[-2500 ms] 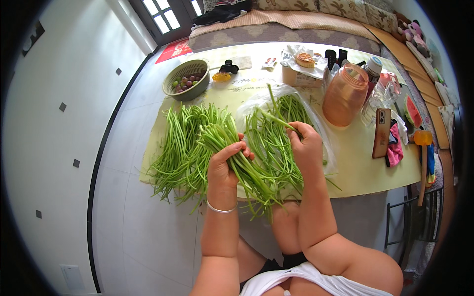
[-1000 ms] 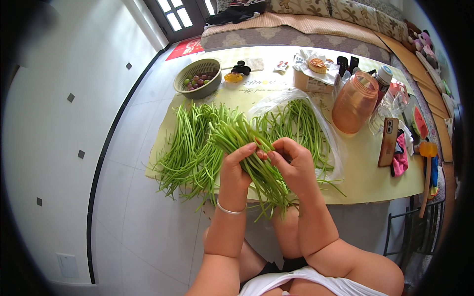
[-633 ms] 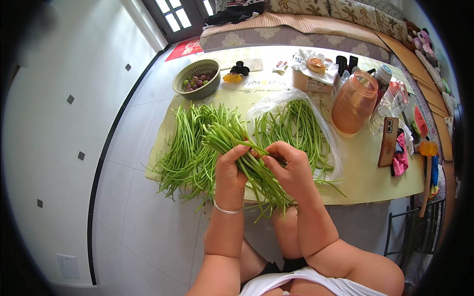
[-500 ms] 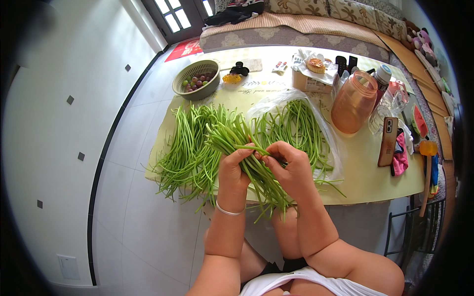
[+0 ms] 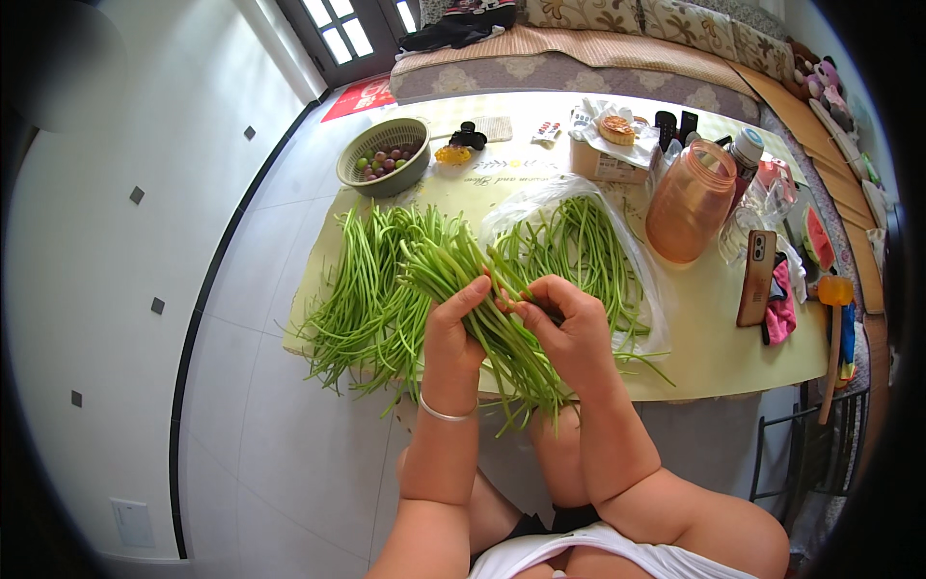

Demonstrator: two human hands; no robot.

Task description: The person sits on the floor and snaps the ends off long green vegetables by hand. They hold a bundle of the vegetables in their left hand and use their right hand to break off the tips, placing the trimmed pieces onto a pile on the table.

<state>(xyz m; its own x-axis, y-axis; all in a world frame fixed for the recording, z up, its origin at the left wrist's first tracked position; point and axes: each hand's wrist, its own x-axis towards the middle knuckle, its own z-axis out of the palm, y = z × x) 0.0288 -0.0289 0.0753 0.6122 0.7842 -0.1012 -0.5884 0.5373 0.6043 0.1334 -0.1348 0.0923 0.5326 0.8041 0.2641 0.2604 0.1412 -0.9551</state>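
A bunch of long, thin green vegetable stems (image 5: 516, 359) is gripped in my left hand (image 5: 453, 333), the fingers wrapped round it and the thumb on top. Its cut ends point up and away; the other ends droop past the table's near edge. My right hand (image 5: 571, 323) pinches a stem or two beside the bunch, thumb against forefinger. A silver bangle circles my left wrist. To the left, a loose heap of the same stems (image 5: 362, 289) spreads over the table. Behind my right hand, more stems (image 5: 588, 241) lie on a clear plastic bag (image 5: 659, 314).
On the pale yellow table (image 5: 714, 362) stand a basket of grapes (image 5: 395, 183), a boxed pastry (image 5: 615, 130), a big orange-tinted jar (image 5: 687, 207) and a capped bottle (image 5: 748, 145). A phone (image 5: 757, 278) lies by pink cloth (image 5: 779, 314). A sofa (image 5: 579, 72) is behind.
The stem that lay across between my thumbs has shifted and now slants up from my right fingers. My left thumb has moved slightly; the bunch and heaps stay put.
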